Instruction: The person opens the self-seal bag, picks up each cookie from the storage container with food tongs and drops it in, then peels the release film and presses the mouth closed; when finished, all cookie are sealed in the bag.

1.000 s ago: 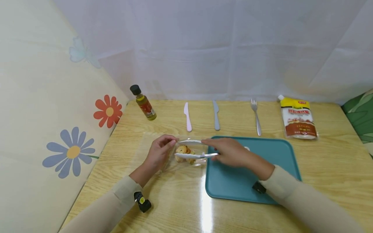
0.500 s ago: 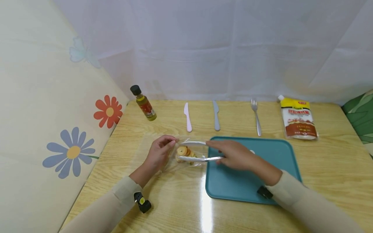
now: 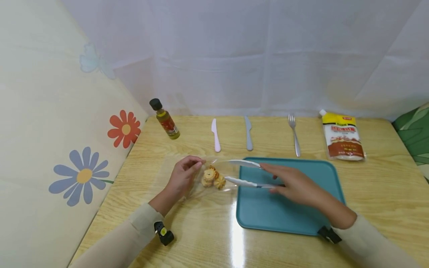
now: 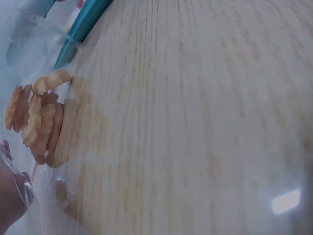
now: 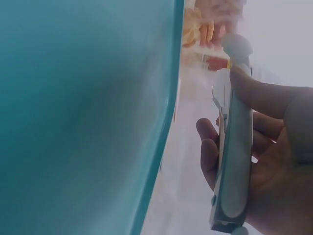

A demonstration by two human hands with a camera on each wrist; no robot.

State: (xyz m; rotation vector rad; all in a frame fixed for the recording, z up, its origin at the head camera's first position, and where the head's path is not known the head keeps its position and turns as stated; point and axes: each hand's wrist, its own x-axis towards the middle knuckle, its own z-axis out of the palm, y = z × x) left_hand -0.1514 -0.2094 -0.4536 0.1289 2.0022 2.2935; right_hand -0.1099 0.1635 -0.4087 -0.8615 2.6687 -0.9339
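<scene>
My left hand [image 3: 182,176] pinches the edge of a clear plastic bag [image 3: 201,191] that lies on the wooden table; its fingertip [image 4: 10,200] shows in the left wrist view. Several flower-shaped cookies [image 3: 212,178] [image 4: 36,117] sit inside the bag. My right hand [image 3: 295,184] [image 5: 274,181] grips white-tipped metal tongs [image 3: 244,182] [image 5: 234,147] over the left part of the teal tray [image 3: 288,212] [image 5: 83,122]. The tongs' arms stand apart with nothing between them, their tips just right of the cookies [image 5: 193,27].
Along the back of the table lie an oil bottle [image 3: 165,118], a pink knife [image 3: 216,134], a grey knife [image 3: 248,132], a fork [image 3: 294,134] and a sauce pouch [image 3: 343,136]. A flowered wall runs along the left. The tray's edge [image 4: 83,27] lies beside the bag.
My right hand has drawn the tongs to the right, out of the bag and over the tray, and the arms have spread. The cookies stay in the bag; the left hand has not moved.
</scene>
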